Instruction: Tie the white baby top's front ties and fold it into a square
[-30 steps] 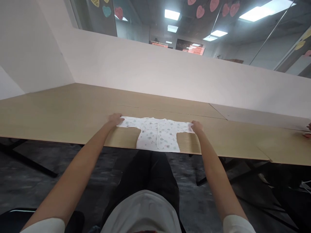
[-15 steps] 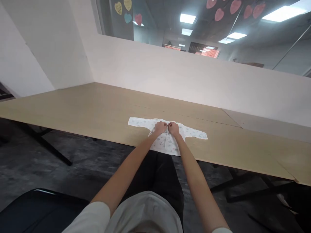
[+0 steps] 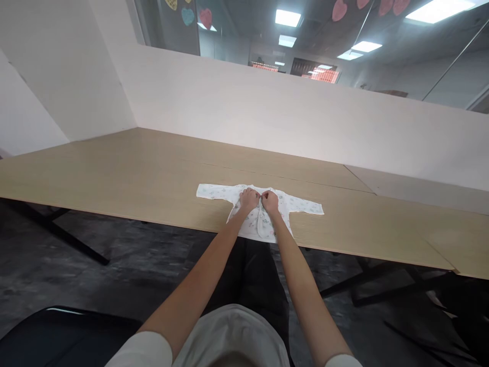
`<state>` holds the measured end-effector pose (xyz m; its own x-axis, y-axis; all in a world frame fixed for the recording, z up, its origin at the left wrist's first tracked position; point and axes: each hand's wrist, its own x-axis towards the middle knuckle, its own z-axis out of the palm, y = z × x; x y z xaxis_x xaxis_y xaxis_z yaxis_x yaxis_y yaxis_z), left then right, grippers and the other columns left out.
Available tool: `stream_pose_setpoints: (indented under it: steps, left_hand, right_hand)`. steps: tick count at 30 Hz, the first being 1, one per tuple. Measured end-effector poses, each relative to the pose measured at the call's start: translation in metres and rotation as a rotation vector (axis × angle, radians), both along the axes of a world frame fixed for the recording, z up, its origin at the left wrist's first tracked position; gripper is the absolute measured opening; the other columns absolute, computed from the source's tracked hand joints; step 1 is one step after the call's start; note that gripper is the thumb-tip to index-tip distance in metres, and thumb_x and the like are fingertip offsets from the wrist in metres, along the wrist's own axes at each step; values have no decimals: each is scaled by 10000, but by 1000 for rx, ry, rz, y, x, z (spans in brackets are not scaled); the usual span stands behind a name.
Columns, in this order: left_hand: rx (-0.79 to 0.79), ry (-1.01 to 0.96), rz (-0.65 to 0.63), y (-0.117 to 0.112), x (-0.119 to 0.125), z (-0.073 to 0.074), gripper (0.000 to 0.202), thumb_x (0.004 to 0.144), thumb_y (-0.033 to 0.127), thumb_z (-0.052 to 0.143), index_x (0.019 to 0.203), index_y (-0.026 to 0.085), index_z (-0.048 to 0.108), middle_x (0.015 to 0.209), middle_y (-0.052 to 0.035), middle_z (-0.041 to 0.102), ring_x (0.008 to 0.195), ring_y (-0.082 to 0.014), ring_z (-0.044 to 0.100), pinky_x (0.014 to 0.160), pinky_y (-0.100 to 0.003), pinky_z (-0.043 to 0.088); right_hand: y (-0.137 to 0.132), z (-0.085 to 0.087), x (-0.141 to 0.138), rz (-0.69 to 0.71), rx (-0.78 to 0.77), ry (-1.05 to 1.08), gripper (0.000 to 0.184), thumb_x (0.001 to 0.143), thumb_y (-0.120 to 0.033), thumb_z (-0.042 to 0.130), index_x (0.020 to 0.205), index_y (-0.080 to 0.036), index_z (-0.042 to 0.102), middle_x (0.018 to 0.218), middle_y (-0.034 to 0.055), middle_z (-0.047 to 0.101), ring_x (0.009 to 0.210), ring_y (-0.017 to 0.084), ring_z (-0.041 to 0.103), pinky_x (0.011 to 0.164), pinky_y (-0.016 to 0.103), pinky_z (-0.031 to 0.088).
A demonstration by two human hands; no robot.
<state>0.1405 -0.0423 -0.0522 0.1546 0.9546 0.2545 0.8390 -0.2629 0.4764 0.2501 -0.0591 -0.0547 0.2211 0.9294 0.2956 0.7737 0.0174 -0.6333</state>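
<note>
A small white baby shirt (image 3: 301, 205) with a faint print lies flat near the front edge of a long light wooden table (image 3: 133, 173), sleeves spread left and right. My left hand (image 3: 248, 199) and my right hand (image 3: 270, 201) sit side by side at the middle of the shirt, just below its neckline. Both hands have curled fingers that pinch the fabric along the front opening. Their fingertips are hidden against the cloth.
A pale partition wall (image 3: 267, 112) rises behind the table, with glass and paper hearts above it. A dark chair (image 3: 57, 331) shows at the lower left. Black table legs (image 3: 57, 229) stand on the dark floor below.
A second ago my hands held the two sleeve ends far apart. They have come together at the shirt's centre and now pinch the front there; the view shifted slightly.
</note>
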Motion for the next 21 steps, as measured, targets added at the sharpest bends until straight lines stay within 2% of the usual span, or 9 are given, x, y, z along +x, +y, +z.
stream_pose_setpoints:
  steps: [5,15,21]
  left_hand:
    - [31,-5,0,-3,-1,0,294,927,243,418,956,191,707,1134,-122,627,1108,-252,534,976,-406,378]
    - [-1,-15,-19,-5,-2,3,240,926,303,465,956,218,688,1169,-95,611,1128,-254,508,995,-402,345]
    - [37,93,-20,-7,-2,5,300,975,312,356,1084,247,629,1180,-99,580,1087,-263,531,935,-412,377]
  right_hand:
    - [-4,3,-2,-7,2,10,216,778,-126,455,819,-155,665,908,84,693,835,179,599,796,270,440]
    - [-2,1,0,1,18,78,178,804,-137,462,826,-169,636,894,62,690,843,169,605,818,259,439]
    - [0,1,-1,-2,16,108,183,814,-151,461,839,-173,641,891,58,693,839,171,615,833,275,452]
